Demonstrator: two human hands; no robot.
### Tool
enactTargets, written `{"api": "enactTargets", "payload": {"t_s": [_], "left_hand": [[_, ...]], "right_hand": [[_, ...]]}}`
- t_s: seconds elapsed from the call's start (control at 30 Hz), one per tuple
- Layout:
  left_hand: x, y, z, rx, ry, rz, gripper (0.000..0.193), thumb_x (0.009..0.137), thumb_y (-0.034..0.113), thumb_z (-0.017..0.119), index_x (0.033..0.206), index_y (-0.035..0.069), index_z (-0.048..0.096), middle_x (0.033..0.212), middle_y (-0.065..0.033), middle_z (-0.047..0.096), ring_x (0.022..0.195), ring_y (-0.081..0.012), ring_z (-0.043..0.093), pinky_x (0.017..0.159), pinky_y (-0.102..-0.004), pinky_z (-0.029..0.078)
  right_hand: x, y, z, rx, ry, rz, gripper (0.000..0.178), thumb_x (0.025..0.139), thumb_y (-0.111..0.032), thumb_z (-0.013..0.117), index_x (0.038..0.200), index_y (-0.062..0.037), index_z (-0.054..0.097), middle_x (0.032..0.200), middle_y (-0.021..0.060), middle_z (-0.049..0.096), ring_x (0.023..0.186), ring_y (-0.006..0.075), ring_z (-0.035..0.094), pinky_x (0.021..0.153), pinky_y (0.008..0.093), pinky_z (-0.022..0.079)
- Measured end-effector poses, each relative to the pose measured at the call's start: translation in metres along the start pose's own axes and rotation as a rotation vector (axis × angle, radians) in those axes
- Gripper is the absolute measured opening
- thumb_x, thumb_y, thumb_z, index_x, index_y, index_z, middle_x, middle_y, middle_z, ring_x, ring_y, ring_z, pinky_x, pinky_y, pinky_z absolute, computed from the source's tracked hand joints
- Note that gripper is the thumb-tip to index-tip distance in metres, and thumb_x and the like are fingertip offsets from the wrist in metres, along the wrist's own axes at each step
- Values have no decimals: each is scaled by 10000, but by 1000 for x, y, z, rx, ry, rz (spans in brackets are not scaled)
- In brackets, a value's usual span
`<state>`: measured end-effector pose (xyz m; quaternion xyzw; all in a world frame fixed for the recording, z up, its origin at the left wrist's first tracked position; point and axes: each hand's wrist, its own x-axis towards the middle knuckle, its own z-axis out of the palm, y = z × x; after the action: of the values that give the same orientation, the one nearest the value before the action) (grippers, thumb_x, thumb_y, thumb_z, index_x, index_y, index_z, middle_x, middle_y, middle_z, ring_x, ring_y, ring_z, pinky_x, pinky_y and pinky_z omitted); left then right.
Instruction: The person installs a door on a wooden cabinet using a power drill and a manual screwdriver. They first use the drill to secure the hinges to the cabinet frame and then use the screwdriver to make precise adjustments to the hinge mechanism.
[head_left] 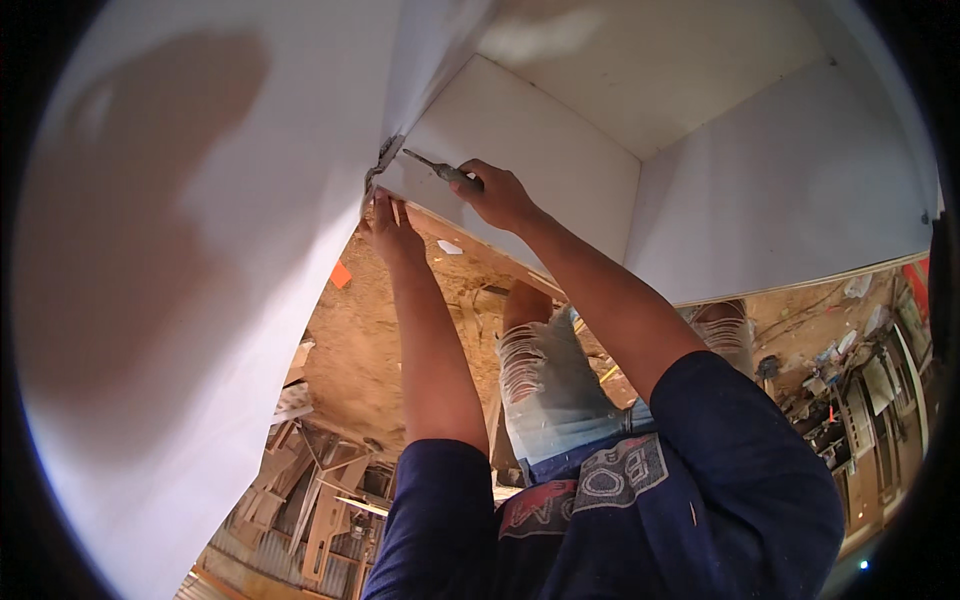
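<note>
Up at the corner where a tall white panel (190,330) meets a white board (540,140), a dark metal fitting (387,153) sits along the join, with both hands close to it. The right hand (497,197) reaches in from the right, its forearm slanting up and leftward from a dark blue sleeve (745,430), the back of the hand largely toward the viewer. Its fingers are curled together and clamped on the dark handle of a screwdriver (447,172), whose shaft points left and slightly upward. The tip lies just beside the fitting; I cannot tell whether the two touch. Lower and to the left, the left hand (394,238) is raised on a nearly vertical forearm, the wrist roughly in line with it. Its fingers point upward at the board's lower corner, beneath the fitting, two of them slightly apart; whether they pinch the edge or merely rest there, I cannot tell. Under the board's long edge, a bent leg in ripped jeans (565,400) shows between the forearms, over brown ground (350,350) where an orange scrap (340,275) lies beside the tall panel.
</note>
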<state>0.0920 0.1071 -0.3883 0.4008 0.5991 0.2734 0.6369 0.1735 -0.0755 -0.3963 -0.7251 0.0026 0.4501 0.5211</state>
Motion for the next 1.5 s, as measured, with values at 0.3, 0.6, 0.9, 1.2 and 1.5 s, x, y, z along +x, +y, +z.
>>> {"api": "enactTargets", "payload": {"t_s": [0.3, 0.6, 0.9, 1.2, 1.5], "left_hand": [[19, 20, -12, 141, -157, -59, 303, 952, 112, 758, 1226, 40, 652, 1196, -75, 714, 1146, -241, 683, 1014, -381, 567], [21, 21, -21, 160, -225, -35, 254, 961, 136, 754, 1186, 43, 682, 1198, -70, 719, 1141, -213, 688, 993, -346, 584], [16, 25, -21, 194, -251, -6, 276, 951, 143, 767, 1193, 37, 688, 1222, -69, 707, 1142, -212, 681, 958, -335, 580], [10, 20, -9, 403, -289, 134, 440, 828, 133, 876, 1218, 71, 681, 1235, -47, 649, 1122, -199, 633, 851, -393, 546], [7, 28, -5, 434, -123, 52, 426, 869, 50, 824, 1254, 45, 641, 1199, -63, 673, 1120, -215, 652, 875, -420, 570]], "right_hand": [[9, 8, 5, 27, 14, -27, 469, 961, -480, 682, 1214, -86, 663, 907, 175, 733, 883, 335, 723, 835, 430, 549], [10, 12, 10, 64, 4, 10, 480, 963, -505, 669, 1233, -108, 665, 853, 156, 714, 854, 308, 708, 795, 421, 537], [27, 16, -2, 533, -297, 173, 497, 1046, -485, 601, 1211, -24, 684, 693, 17, 550, 553, 119, 524, 546, 281, 462], [35, 19, 6, 157, -95, -71, 512, 1028, -530, 606, 1206, -63, 718, 720, 39, 636, 583, 176, 580, 590, 338, 502], [13, 4, 13, -338, 377, -328, 443, 1031, -490, 581, 1056, -84, 757, 886, 144, 745, 788, 361, 715, 710, 438, 566]]}}
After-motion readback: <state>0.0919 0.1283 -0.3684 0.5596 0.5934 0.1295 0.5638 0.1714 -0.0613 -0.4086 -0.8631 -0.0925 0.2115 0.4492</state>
